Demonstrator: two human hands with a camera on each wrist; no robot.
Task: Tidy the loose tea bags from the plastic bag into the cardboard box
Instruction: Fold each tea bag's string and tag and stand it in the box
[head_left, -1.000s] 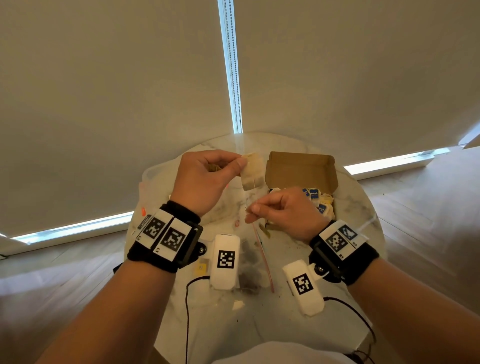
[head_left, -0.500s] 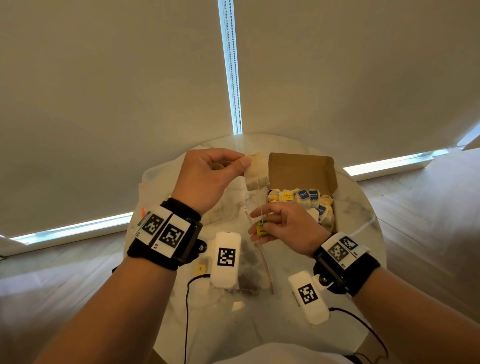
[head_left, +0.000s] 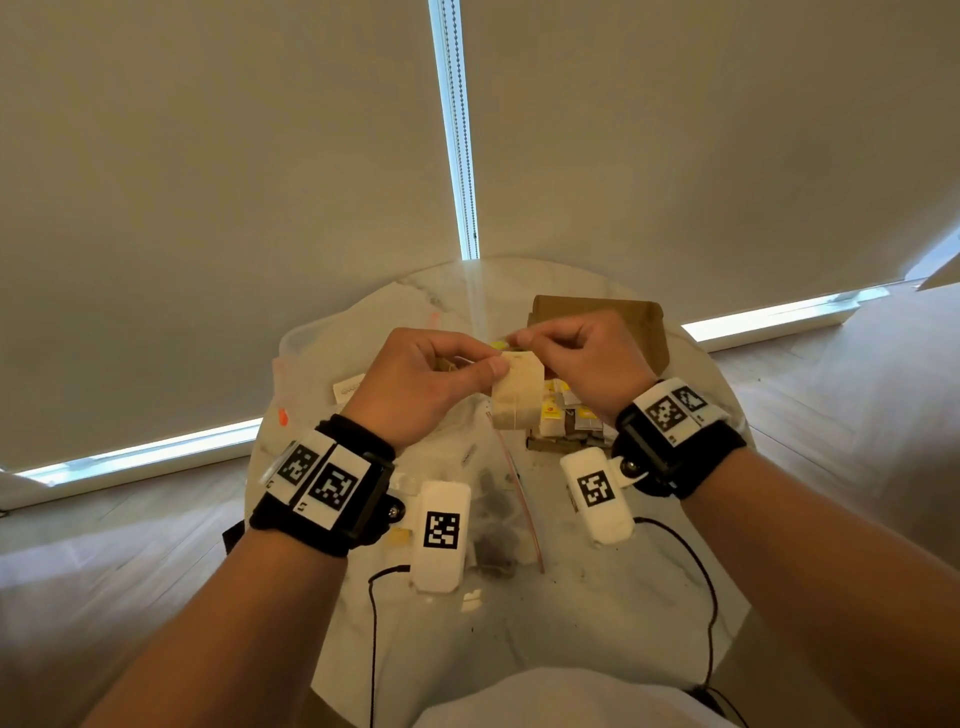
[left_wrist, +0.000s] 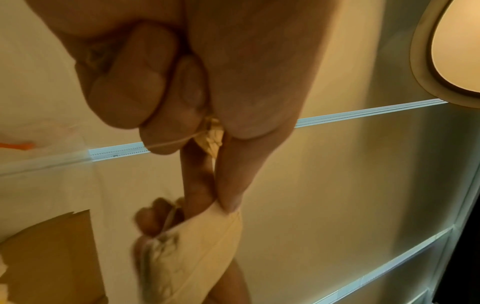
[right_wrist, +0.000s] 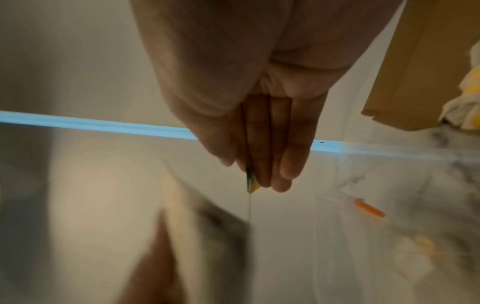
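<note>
The left hand (head_left: 423, 382) pinches a tea bag (head_left: 518, 397) by its top corner, holding it in the air just left of the open box (head_left: 602, 332), while the right hand (head_left: 582, 364) pinches the yellow tag (right_wrist: 252, 184) with the string (right_wrist: 249, 207) running down from it. If the two hands pull apart too hard, the thin string could probably snap or tear the paper, spilling leaf on the worktop (head_left: 545, 613). The plastic bag (head_left: 322, 353) lies flat at the left, and a slack string might also snag on the bags already packed in the box.
</note>
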